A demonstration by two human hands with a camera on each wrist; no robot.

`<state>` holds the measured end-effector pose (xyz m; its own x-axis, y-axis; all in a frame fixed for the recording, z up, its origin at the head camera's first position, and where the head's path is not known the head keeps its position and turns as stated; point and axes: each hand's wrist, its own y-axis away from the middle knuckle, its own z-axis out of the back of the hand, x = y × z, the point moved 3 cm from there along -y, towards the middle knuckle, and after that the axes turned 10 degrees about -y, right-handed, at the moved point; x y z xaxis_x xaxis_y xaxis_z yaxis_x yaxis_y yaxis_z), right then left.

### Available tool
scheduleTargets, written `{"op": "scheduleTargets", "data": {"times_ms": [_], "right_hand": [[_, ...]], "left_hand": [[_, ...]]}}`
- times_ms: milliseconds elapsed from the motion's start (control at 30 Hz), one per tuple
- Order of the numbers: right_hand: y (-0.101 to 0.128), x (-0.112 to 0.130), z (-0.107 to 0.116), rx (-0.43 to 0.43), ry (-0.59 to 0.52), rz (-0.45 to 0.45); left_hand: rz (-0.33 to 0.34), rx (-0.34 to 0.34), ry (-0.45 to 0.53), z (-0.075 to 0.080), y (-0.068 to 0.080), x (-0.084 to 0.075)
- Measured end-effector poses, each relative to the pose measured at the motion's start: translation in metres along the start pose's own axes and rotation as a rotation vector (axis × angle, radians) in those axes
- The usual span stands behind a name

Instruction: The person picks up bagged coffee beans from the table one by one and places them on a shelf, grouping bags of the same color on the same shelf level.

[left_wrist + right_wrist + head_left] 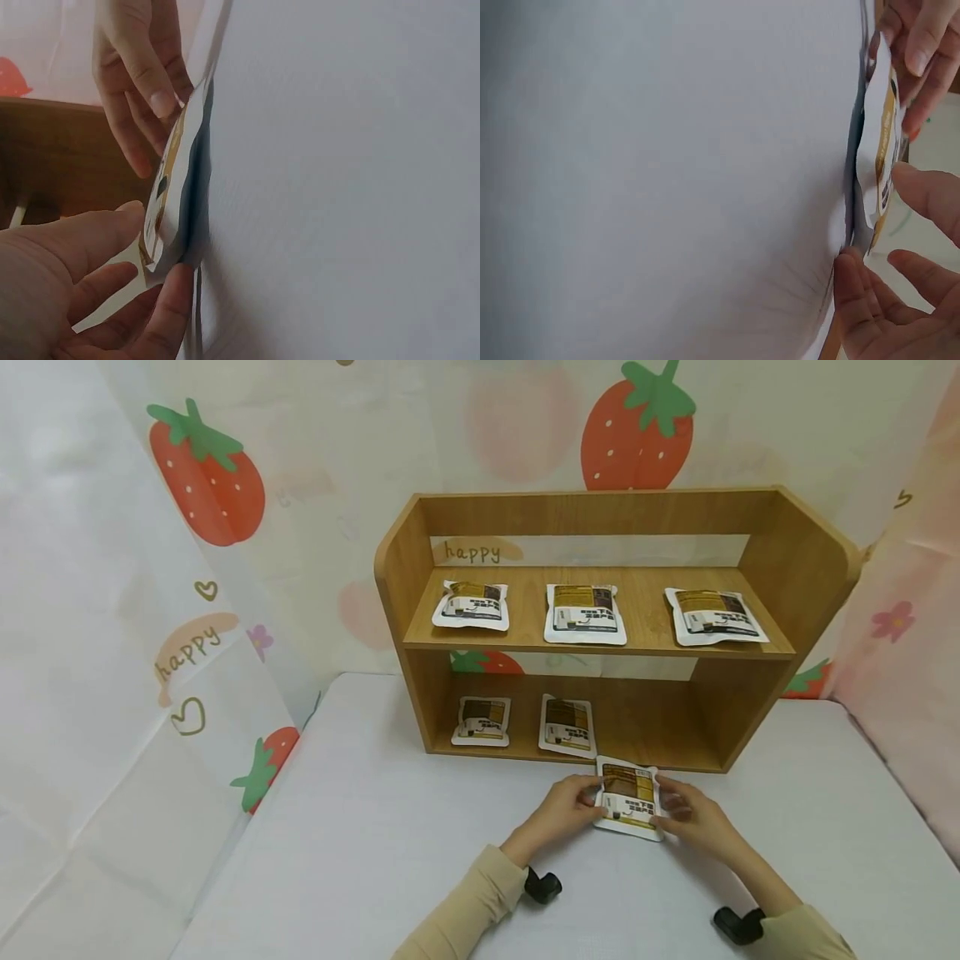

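Observation:
A white pouch [628, 800] with a brown and gold printed label lies face up, just in front of the lower shelf's front edge. My left hand [566, 810] pinches its left edge, and my right hand [697, 818] grips the right edge. In the left wrist view the thumb [112, 229] is at the upper face of the pouch [176, 180], with a fingertip beneath. The right wrist view has a similar hold, the right thumb [922, 191] at the upper face and a finger under the rim of the pouch [874, 150].
A two-tier wooden shelf [600, 650] stands on the white table [360, 827] against a strawberry-print cloth. Three similar pouches lie on its upper tier, including a middle one [585, 614]. Below are a left pouch [482, 722] and a second pouch [567, 727], left of the hands.

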<state>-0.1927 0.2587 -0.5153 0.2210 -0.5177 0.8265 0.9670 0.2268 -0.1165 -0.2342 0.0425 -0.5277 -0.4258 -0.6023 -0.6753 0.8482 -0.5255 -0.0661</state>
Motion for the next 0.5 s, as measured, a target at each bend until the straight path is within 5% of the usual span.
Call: {"op": "scheduleTargets", "data": {"times_ms": [500], "right_hand": [[0.0012,-0.0007,-0.0050,0.017,0.027,-0.055]], "left_hand": [[-0.013,0.012,-0.012,-0.0075,-0.0018,-0.0028]]}}
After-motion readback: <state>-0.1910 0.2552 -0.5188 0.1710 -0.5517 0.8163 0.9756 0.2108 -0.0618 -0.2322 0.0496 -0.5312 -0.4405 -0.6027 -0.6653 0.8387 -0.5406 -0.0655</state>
